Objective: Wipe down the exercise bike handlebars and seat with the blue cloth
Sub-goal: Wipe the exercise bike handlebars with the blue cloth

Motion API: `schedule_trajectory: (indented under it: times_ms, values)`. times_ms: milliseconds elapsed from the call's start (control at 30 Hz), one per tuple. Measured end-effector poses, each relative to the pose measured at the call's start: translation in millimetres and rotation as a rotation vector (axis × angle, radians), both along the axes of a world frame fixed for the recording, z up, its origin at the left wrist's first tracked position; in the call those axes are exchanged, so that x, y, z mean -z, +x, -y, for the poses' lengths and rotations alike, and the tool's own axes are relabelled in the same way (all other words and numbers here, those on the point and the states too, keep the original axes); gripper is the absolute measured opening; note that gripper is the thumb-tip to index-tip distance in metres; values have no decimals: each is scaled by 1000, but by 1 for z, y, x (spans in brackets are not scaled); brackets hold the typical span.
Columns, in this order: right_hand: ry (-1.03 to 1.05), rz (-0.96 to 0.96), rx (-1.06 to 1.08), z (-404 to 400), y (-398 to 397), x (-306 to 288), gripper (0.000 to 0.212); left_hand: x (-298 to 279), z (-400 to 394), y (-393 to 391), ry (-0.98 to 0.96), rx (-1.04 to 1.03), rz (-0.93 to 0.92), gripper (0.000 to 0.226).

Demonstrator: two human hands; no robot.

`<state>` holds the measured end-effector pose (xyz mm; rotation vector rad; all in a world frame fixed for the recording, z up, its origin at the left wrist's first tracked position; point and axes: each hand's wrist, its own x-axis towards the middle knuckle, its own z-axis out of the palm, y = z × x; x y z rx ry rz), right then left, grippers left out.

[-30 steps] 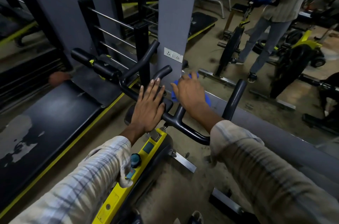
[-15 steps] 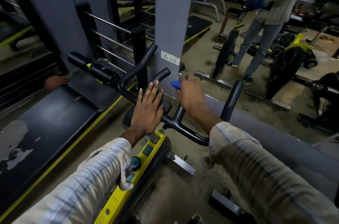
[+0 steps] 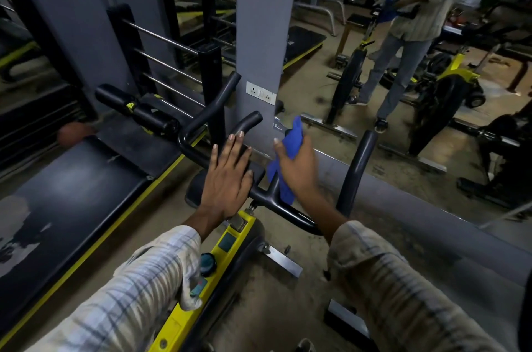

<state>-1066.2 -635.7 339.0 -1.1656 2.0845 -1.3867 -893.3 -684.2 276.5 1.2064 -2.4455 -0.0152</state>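
The black handlebars (image 3: 355,170) of a yellow exercise bike (image 3: 227,248) spread out in front of me. My left hand (image 3: 227,181) lies flat, fingers together, on the centre of the bars beside the inner left horn. My right hand (image 3: 299,167) grips the blue cloth (image 3: 289,147) just above the inner right bar; part of the cloth hangs down over the bar at the middle. The seat is out of view.
A grey pillar (image 3: 264,35) with a white socket (image 3: 260,92) stands right behind the bars. A wall mirror (image 3: 403,121) to its right reflects a person and bike. A treadmill (image 3: 72,179) with black rails lies to the left. Bare floor sits below.
My right hand has lifted and turned, and the blue cloth now shows bunched above the hand and hanging below it. My left hand has stayed on the bars.
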Motion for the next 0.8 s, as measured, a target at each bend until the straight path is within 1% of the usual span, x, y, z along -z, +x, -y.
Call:
schedule_trajectory:
  times_ms: [33, 100, 200, 267, 367, 433, 533, 633, 733, 800]
  values:
    - [45, 86, 22, -1, 8, 3, 58, 0, 1, 0, -1, 0, 1, 62]
    - [84, 133, 56, -1, 17, 6, 58, 0, 1, 0, -5, -4, 7, 61]
    - [109, 127, 86, -2, 22, 3, 54, -1, 1, 0, -3, -3, 7, 61]
    - [146, 48, 114, -3, 32, 2, 61, -1, 1, 0, -4, -1, 16, 61]
    - [261, -147, 127, -9, 52, 4, 83, -1, 0, 1, -4, 1, 18, 62]
    - [329, -314, 89, -20, 67, 6, 88, 1, 1, 1, -9, 8, 12, 61]
    - [391, -604, 40, -38, 86, 25, 76, 2, 3, 2, -7, 18, 18, 63]
    - [423, -786, -4, -40, 78, 29, 72, 1, 2, 3, -4, 29, 38, 66]
    - [446, -1066, -150, -34, 46, 16, 64, -1, 1, 2, 8, 15, 40, 65]
    - [470, -1209, -261, -30, 28, 1, 61, -2, 0, 1, 17, 10, 28, 69]
